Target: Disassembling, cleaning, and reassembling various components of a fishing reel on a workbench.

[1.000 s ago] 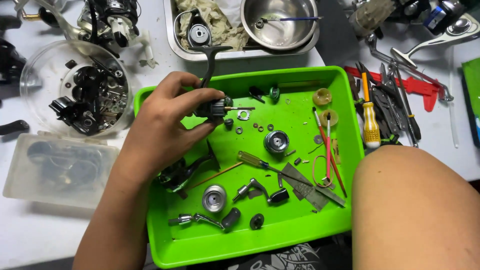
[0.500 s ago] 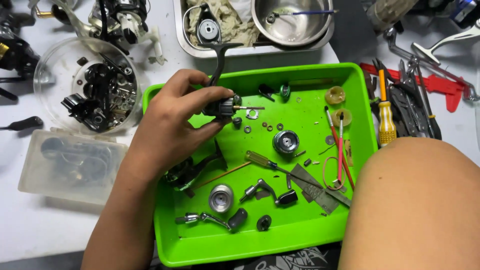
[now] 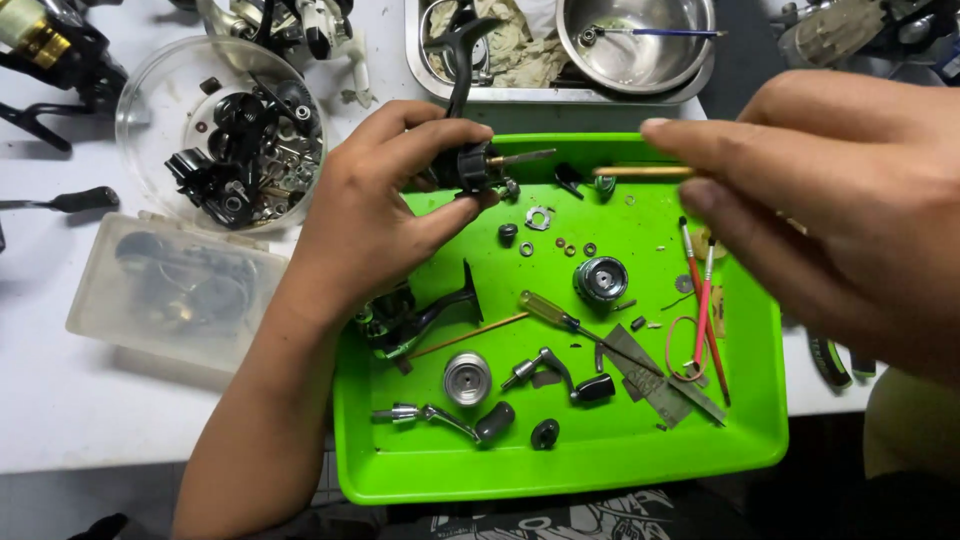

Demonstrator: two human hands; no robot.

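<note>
Two hands over the green tray (image 3: 760,440): black reel part (image 3: 470,165) in left hand (image 3: 375,225), brass rod (image 3: 640,172) in right hand (image 3: 830,200).

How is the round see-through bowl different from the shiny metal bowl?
The see-through bowl is clear plastic, while the metal bowl is shiny steel. The see-through bowl is heaped with dark reel parts; the metal bowl holds just a thin blue-handled tool. The see-through bowl sits straight on the white table; the metal bowl rests in a steel tray. Both are round and stand behind the green tray.
</note>
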